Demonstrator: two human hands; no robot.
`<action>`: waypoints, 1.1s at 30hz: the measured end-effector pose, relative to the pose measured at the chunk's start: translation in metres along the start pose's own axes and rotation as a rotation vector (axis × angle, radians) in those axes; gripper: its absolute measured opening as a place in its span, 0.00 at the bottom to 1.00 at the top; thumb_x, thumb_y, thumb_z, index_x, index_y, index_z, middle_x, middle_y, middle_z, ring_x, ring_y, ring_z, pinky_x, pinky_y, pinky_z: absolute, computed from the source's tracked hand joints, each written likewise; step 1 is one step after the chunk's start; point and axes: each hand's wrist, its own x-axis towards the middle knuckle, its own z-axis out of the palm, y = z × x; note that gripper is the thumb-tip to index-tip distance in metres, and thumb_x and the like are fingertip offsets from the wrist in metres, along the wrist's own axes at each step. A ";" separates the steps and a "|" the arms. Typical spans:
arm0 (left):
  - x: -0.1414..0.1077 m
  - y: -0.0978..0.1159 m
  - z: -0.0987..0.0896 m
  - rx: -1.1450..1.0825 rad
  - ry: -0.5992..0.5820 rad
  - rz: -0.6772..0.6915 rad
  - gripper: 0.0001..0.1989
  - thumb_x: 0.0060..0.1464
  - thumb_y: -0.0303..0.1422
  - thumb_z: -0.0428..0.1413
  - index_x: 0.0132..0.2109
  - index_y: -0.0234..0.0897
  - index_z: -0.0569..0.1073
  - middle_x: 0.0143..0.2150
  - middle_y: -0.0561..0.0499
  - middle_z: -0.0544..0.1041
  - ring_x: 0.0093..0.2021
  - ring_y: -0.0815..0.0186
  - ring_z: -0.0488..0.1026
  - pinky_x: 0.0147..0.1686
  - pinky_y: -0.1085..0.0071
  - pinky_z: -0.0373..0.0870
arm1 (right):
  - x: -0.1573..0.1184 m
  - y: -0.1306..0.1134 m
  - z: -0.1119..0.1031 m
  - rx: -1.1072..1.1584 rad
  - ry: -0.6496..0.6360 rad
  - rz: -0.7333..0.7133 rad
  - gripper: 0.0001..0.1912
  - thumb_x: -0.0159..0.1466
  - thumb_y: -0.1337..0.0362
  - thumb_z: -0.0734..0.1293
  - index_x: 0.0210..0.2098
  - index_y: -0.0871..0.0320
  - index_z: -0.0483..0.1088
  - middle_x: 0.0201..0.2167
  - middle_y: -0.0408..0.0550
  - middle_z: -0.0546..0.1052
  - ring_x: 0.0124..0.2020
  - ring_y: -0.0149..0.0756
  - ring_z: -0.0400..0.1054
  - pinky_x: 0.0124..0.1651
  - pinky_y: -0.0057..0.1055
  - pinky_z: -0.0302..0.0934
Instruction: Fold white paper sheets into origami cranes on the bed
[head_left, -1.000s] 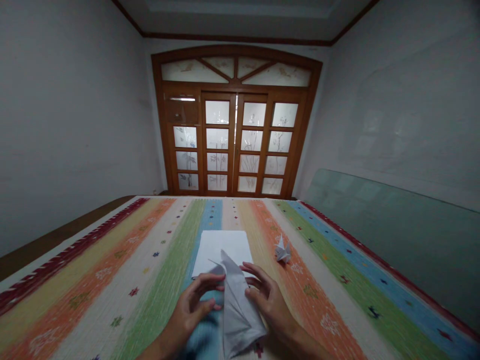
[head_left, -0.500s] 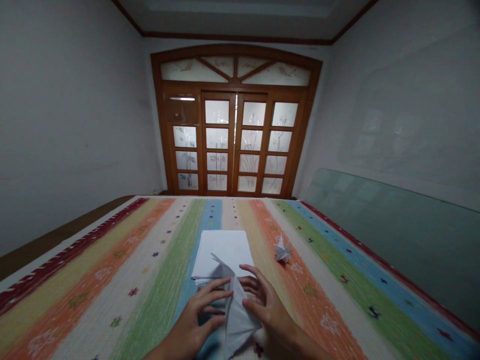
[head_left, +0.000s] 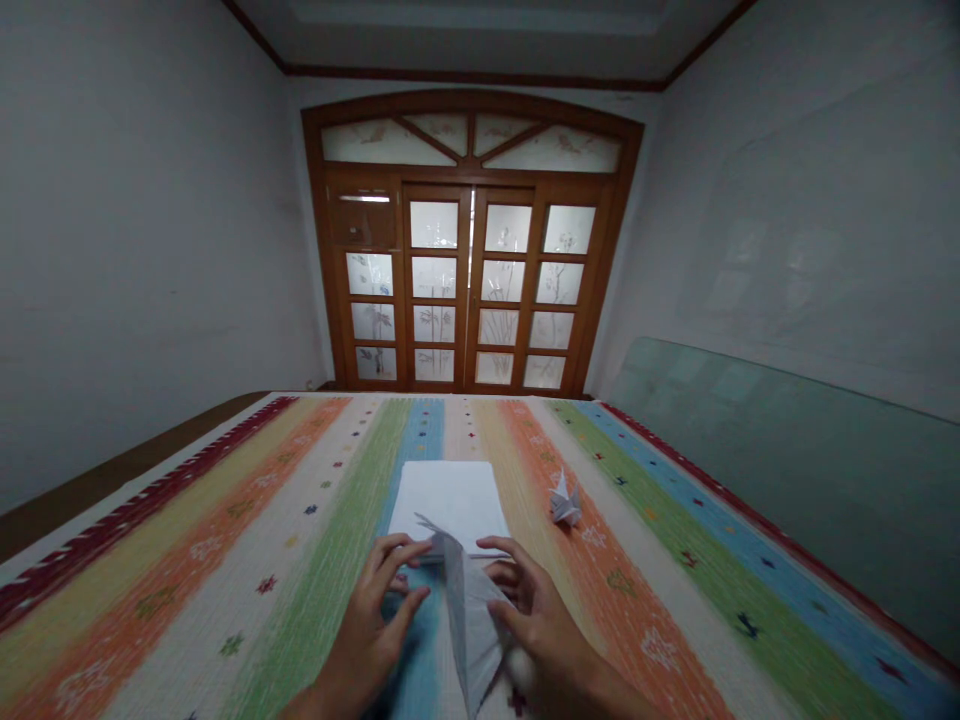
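Left hand [head_left: 367, 625] curls at the edge of the folded paper [head_left: 469, 610], whether touching it I cannot tell; that paper stands tilted between the two hands, its tip over the near edge of a white paper stack [head_left: 448, 495]; right hand [head_left: 536, 620], well apart from the left, pinches its right side; small paper figure [head_left: 565, 505] sits on the striped woven cover [head_left: 225, 520]; glass pane [head_left: 780, 480] leans against the right wall.
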 end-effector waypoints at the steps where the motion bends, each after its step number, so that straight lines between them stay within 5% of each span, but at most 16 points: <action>1: 0.002 -0.002 -0.001 0.044 0.078 0.003 0.16 0.61 0.34 0.57 0.56 0.47 0.77 0.57 0.44 0.73 0.51 0.55 0.76 0.46 0.63 0.78 | 0.001 0.000 -0.002 -0.008 -0.002 -0.004 0.28 0.58 0.52 0.76 0.54 0.52 0.67 0.37 0.47 0.79 0.41 0.41 0.74 0.42 0.33 0.64; 4: 0.009 -0.009 -0.006 0.108 0.175 0.015 0.23 0.59 0.35 0.59 0.61 0.47 0.72 0.61 0.44 0.72 0.58 0.53 0.72 0.52 0.58 0.75 | 0.002 -0.001 -0.007 -0.041 -0.017 -0.028 0.28 0.57 0.48 0.77 0.50 0.54 0.70 0.33 0.46 0.78 0.36 0.40 0.73 0.37 0.31 0.62; 8: 0.016 -0.011 -0.013 0.048 0.114 -0.020 0.23 0.56 0.37 0.62 0.59 0.43 0.74 0.62 0.42 0.75 0.62 0.49 0.71 0.60 0.55 0.68 | 0.001 0.000 -0.012 -0.126 -0.051 -0.089 0.27 0.57 0.42 0.75 0.44 0.56 0.75 0.35 0.50 0.78 0.37 0.41 0.72 0.39 0.33 0.63; 11: 0.017 -0.006 -0.017 -0.042 -0.041 -0.039 0.10 0.58 0.40 0.60 0.42 0.39 0.79 0.47 0.43 0.83 0.49 0.51 0.78 0.52 0.60 0.73 | 0.001 0.002 -0.013 -0.171 -0.048 -0.122 0.26 0.58 0.41 0.73 0.42 0.57 0.77 0.39 0.54 0.79 0.41 0.44 0.73 0.45 0.37 0.64; 18: 0.007 -0.001 -0.010 -0.071 -0.207 0.019 0.14 0.64 0.43 0.53 0.33 0.41 0.65 0.30 0.52 0.74 0.31 0.63 0.69 0.33 0.71 0.65 | 0.001 0.001 -0.012 -0.153 0.030 -0.136 0.25 0.59 0.42 0.73 0.41 0.56 0.77 0.36 0.52 0.78 0.39 0.43 0.72 0.43 0.36 0.64; 23: 0.003 0.005 -0.007 -0.043 -0.207 0.026 0.13 0.63 0.43 0.54 0.34 0.41 0.65 0.28 0.55 0.69 0.29 0.65 0.64 0.31 0.72 0.62 | 0.003 -0.002 -0.013 -0.123 0.093 -0.103 0.25 0.55 0.42 0.75 0.41 0.55 0.77 0.33 0.49 0.77 0.37 0.44 0.71 0.40 0.36 0.64; 28: 0.007 0.014 -0.009 -0.078 -0.206 -0.067 0.13 0.65 0.43 0.52 0.39 0.40 0.74 0.35 0.50 0.77 0.36 0.60 0.74 0.37 0.69 0.69 | 0.005 -0.006 -0.012 -0.196 0.131 -0.084 0.20 0.58 0.48 0.74 0.40 0.56 0.75 0.33 0.49 0.77 0.37 0.43 0.71 0.41 0.35 0.63; 33: 0.012 0.009 -0.008 -0.136 -0.011 -0.267 0.14 0.58 0.44 0.60 0.42 0.39 0.81 0.39 0.48 0.83 0.40 0.54 0.78 0.42 0.64 0.76 | 0.006 -0.009 -0.011 -0.346 0.204 -0.018 0.22 0.53 0.58 0.76 0.47 0.56 0.74 0.34 0.46 0.77 0.35 0.41 0.70 0.39 0.34 0.62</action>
